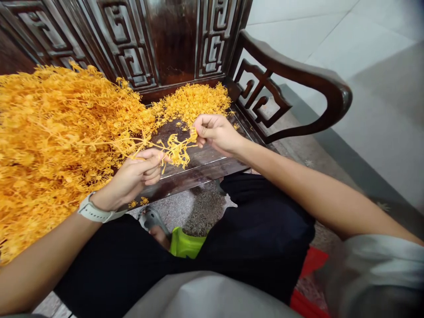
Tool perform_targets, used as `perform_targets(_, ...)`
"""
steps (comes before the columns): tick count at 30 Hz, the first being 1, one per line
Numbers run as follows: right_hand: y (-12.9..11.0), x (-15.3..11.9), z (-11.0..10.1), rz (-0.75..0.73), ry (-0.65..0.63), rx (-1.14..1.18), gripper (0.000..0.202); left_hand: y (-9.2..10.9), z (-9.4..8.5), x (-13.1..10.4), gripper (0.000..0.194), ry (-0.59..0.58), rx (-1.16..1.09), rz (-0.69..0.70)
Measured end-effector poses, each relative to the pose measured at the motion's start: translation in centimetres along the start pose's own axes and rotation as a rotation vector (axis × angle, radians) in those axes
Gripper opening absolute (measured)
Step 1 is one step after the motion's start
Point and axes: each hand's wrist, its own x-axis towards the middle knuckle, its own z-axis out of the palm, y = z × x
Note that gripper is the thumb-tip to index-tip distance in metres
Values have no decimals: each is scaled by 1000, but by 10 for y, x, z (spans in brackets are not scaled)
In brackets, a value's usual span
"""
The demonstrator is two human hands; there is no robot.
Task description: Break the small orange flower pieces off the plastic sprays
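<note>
My left hand (141, 174), with a pale watch strap on its wrist, is closed around the stem of a yellow artificial flower sprig (177, 152). The sprig's branching tips spread over the bench seat between my hands. My right hand (215, 132) pinches a small yellow floret (193, 134) at the sprig's right end; whether it is still joined to its twig I cannot tell. A large heap of yellow artificial flower stems (59, 141) lies to the left, behind and beside my left hand. Beyond my right hand sits a smaller pile of loose yellow florets (198, 101).
The dark wooden bench seat (205, 160) has a carved backrest (175, 39) behind it and a curved armrest (298, 73) at the right. A few stray florets (144, 201) lie near the front edge. Below me is a lime-green plastic stool (185, 245); something red (313, 260) lies at lower right.
</note>
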Motion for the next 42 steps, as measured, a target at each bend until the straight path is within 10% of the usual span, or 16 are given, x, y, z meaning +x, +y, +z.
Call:
perform_targets(12, 8, 10, 6, 4, 154, 140, 41, -2, 1, 1, 12, 4, -209, 35)
perform_targets(19, -32, 6, -68, -117, 543, 100, 35, -4, -23, -11, 12, 156, -284, 67)
perform_targets(21, -31, -9, -75, 28, 319, -50, 37, -12, -32, -7, 10, 183, -248, 59)
perform_targets(26, -18, -29, -53, 412, -725, -337, 39, -22, -38, 4, 12, 246, -165, -40)
perform_targets(28, -25, -22, -48, 314, -574, -241, 36, -17, -39, 4, 12, 252, -144, -23)
perform_targets(33, -40, -1, -56, 127, 252, 238, 51, -7, -48, 8, 16, 217, -80, 37)
perform_targets(42, -13, -10, -37, 228, 86, -206, 29, -15, -33, 20, 11, 163, -110, -23)
